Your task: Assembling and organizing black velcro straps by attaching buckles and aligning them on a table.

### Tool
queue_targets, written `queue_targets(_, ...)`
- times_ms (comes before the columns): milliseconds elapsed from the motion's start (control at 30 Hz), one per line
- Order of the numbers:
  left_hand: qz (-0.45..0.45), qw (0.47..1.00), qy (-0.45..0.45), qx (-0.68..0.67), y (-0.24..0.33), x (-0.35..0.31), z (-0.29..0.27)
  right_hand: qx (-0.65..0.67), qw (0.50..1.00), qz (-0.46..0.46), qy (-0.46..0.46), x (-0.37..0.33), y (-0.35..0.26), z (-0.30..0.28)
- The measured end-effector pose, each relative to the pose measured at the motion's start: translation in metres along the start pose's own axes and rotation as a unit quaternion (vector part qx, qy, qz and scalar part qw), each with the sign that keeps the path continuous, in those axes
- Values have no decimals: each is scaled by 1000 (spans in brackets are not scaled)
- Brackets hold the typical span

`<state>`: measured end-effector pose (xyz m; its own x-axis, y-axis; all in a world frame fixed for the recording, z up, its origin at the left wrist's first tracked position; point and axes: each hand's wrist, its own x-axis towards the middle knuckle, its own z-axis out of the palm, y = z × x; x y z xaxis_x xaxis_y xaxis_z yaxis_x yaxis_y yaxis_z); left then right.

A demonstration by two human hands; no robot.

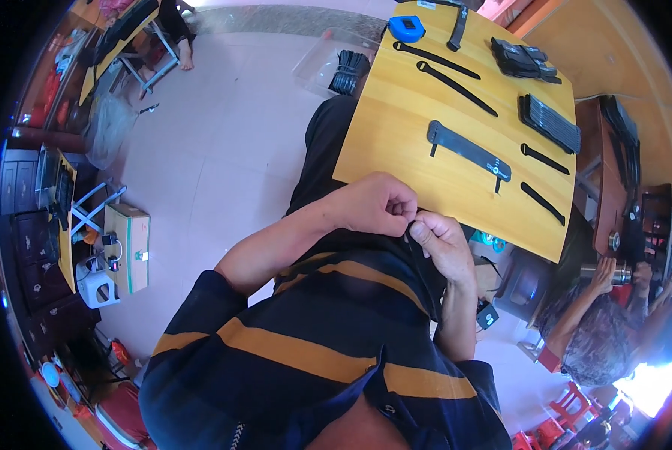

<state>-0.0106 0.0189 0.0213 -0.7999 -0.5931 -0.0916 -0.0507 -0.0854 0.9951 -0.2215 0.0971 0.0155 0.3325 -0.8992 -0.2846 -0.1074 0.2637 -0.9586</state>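
Note:
Close together at the table's near edge, my left hand [373, 204] and my right hand [445, 244] pinch a thin black strap [420, 268]. Much of it is hard to tell from my dark clothing, and its end is hidden by my fingers. Just beyond my hands lies a long dark grey band [468, 151] with two short black straps under it. Two black straps with looped ends [457, 88] lie farther off, and two shorter black straps [543, 203] rest toward the right edge.
The yellow wooden table [384, 112] also bears a blue tape measure [406, 29], a folded black bundle [523, 60] and a stack of dark strips [549, 124]. A clear plastic bin [317, 64] with a black bundle stands on the floor. Another person [591, 330] works at right.

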Motion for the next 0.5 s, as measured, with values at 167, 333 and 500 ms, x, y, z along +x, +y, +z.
queue_targets(167,-90,989,37,-107,-7,-3,4,-40,999,-18,18,4,-9,5)
queue_targets(333,12,995,95,-22,-13,-3,11,-31,998,45,27,7,-4,4)
queue_targets(500,14,974,73,215,2,-6,4,-74,997,-9,27,9,4,9)
